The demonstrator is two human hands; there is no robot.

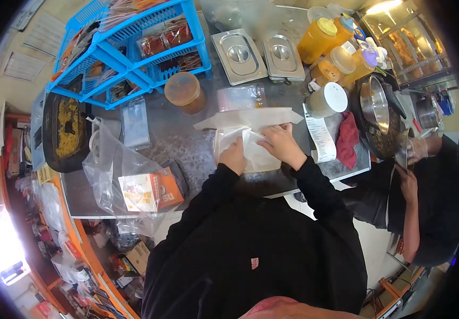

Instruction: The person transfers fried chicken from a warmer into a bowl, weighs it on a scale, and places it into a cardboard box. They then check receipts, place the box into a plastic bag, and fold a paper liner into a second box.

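Note:
A pale open paper box [264,161] lies on the counter in front of me, its raised flap [249,118] towards the back. White lining paper [251,143] is spread inside it. My left hand [233,156] is at the box's left side, fingers closed on the lining paper. From the right, my right hand [283,144] reaches over the box with bent fingers gripping the paper near the flap. The fingertips of both hands are partly hidden. Just behind the flap lies a clear plastic packet [240,98].
A blue rack [128,80], a brown-lidded tub [184,93] and lidded steel pans [238,56] stand behind. Sauce bottles [317,40], a white-lidded jar [325,101], a receipt [320,135] and a red cloth [348,139] are right. An orange box [168,189] sits left. A co-worker [426,196] stands right.

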